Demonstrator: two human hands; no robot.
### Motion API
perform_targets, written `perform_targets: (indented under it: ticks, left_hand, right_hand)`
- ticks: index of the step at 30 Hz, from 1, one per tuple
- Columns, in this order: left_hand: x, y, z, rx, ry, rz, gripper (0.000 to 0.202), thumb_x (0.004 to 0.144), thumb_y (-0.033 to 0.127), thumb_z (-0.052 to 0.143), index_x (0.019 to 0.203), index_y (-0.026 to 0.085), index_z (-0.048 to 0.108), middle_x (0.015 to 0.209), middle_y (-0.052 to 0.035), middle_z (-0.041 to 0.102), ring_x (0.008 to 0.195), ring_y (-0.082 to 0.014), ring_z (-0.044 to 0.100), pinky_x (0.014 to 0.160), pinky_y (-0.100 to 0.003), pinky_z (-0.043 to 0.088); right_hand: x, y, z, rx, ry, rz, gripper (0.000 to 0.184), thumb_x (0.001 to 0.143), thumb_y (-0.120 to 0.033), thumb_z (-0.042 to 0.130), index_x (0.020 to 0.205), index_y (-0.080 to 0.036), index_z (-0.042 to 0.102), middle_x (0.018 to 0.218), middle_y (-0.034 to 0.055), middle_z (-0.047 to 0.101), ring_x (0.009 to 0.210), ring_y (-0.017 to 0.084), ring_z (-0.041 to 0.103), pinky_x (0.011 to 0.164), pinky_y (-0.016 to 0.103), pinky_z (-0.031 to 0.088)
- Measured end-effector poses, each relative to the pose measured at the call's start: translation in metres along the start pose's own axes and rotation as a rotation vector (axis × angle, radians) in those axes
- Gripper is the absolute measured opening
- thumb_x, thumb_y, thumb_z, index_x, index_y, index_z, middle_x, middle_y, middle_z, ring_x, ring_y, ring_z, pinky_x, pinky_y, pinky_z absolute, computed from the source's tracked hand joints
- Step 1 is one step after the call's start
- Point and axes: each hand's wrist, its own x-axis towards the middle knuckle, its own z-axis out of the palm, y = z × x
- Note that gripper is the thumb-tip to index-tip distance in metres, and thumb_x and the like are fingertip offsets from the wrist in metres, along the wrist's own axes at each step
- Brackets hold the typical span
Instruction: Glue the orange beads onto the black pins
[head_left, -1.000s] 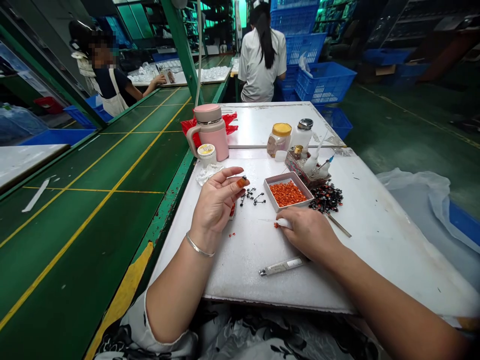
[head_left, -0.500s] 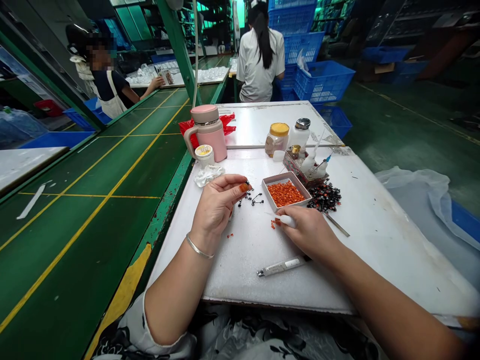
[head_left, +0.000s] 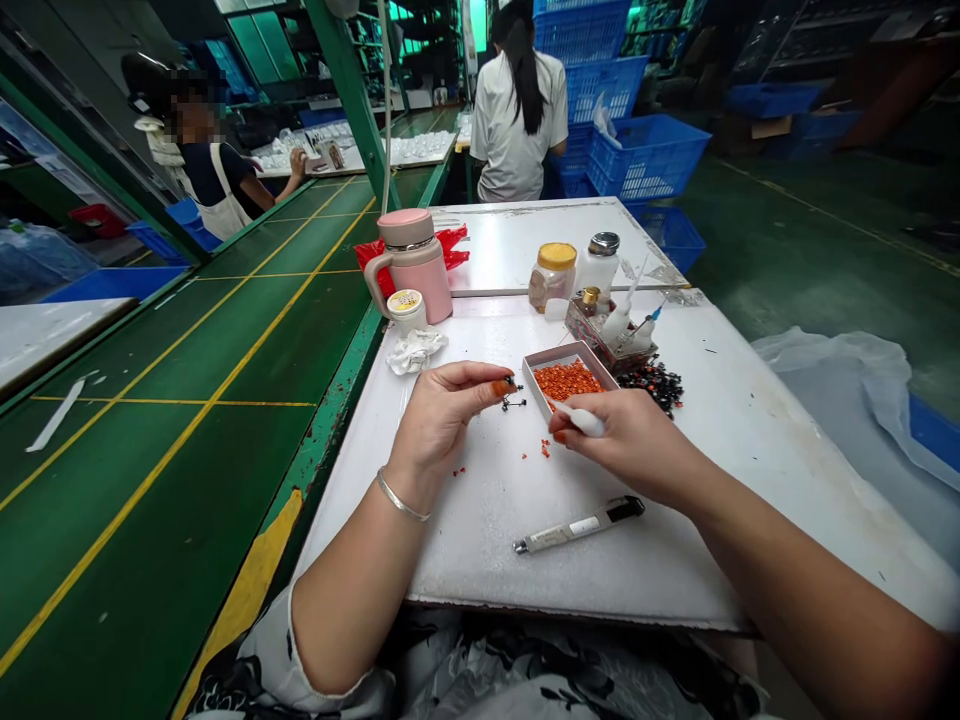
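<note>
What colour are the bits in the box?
The bits are orange; the head view shows them best.

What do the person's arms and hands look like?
The left hand and right hand wear no gloves. A thin silver bangle goes around the left wrist; none shows on the right. Some nails look orange, perhaps painted. The left arm has a short white sleeve with black and grey patterns; no right sleeve is in view.

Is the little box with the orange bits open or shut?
Open. No lid covers the box, so the orange bits show inside it, near the right hand.
</note>
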Motion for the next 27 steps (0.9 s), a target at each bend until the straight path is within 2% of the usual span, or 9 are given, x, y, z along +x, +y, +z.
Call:
perform_targets:
  ticks: [3, 6, 10, 15, 19, 23, 27]
  left_hand:
    - [0.002, 0.007, -0.006, -0.047, 0.068, 0.055, 0.017, 0.061, 0.014, 0.087, 0.075, 0.018, 0.078, 0.073, -0.0013, 0.075, 0.070, -0.0100, 0.069, 0.071, -0.020, 0.054]
    - [0.005, 0.014, -0.014, -0.094, 0.135, 0.107, 0.019, 0.060, 0.014, 0.087, 0.075, 0.018, 0.077, 0.073, -0.0007, 0.075, 0.072, -0.0103, 0.070, 0.068, -0.018, 0.054]
    - [0.006, 0.020, -0.021, -0.124, 0.171, 0.151, 0.020, 0.059, 0.014, 0.087, 0.075, 0.018, 0.076, 0.073, -0.0002, 0.074, 0.072, -0.0102, 0.070, 0.068, -0.018, 0.054]
    - [0.005, 0.023, -0.021, -0.126, 0.184, 0.171, 0.020, 0.059, 0.014, 0.087, 0.075, 0.018, 0.076, 0.073, 0.0005, 0.074, 0.073, -0.0099, 0.070, 0.068, -0.018, 0.054]
    - [0.004, 0.023, -0.021, -0.129, 0.184, 0.169, 0.020, 0.058, 0.015, 0.087, 0.074, 0.018, 0.076, 0.072, 0.0003, 0.074, 0.073, -0.0102, 0.070, 0.067, -0.018, 0.054]
    - [0.003, 0.022, -0.021, -0.121, 0.183, 0.180, 0.019, 0.060, 0.014, 0.087, 0.076, 0.018, 0.076, 0.074, 0.0000, 0.075, 0.073, -0.0094, 0.070, 0.068, -0.017, 0.055]
    - [0.004, 0.022, -0.023, -0.112, 0.204, 0.189, 0.022, 0.058, 0.013, 0.088, 0.076, 0.018, 0.076, 0.072, -0.0001, 0.074, 0.072, -0.0096, 0.070, 0.067, -0.017, 0.056]
  right_hand:
    - [0.005, -0.004, 0.014, -0.173, -0.074, -0.041, 0.016, 0.081, -0.016, 0.058, 0.076, -0.020, 0.072, 0.072, 0.0011, 0.071, 0.072, 0.017, 0.064, 0.065, 0.026, 0.040]
    - [0.006, -0.008, 0.030, -0.348, -0.111, -0.064, 0.023, 0.078, -0.008, 0.056, 0.086, -0.019, 0.074, 0.085, 0.0059, 0.074, 0.082, 0.019, 0.065, 0.069, 0.026, 0.040]
    - [0.004, -0.008, 0.042, -0.484, -0.127, -0.032, 0.027, 0.077, -0.008, 0.054, 0.093, -0.019, 0.074, 0.093, 0.0067, 0.073, 0.085, 0.020, 0.065, 0.067, 0.028, 0.037]
    - [-0.002, -0.004, 0.047, -0.546, -0.116, -0.067, 0.028, 0.078, -0.010, 0.052, 0.093, -0.023, 0.072, 0.098, 0.0032, 0.071, 0.083, 0.019, 0.064, 0.061, 0.030, 0.029]
    - [-0.005, -0.003, 0.052, -0.604, -0.100, -0.133, 0.023, 0.078, -0.009, 0.052, 0.087, -0.020, 0.070, 0.094, 0.0043, 0.070, 0.082, 0.019, 0.062, 0.059, 0.031, 0.024]
    - [-0.005, -0.007, 0.056, -0.615, -0.108, -0.192, 0.017, 0.081, -0.008, 0.052, 0.085, -0.015, 0.067, 0.090, 0.0086, 0.068, 0.078, 0.019, 0.060, 0.058, 0.031, 0.025]
    - [-0.004, -0.005, 0.054, -0.574, -0.082, -0.183, 0.019, 0.079, -0.007, 0.052, 0.088, -0.014, 0.067, 0.091, 0.0089, 0.069, 0.079, 0.020, 0.061, 0.060, 0.030, 0.031]
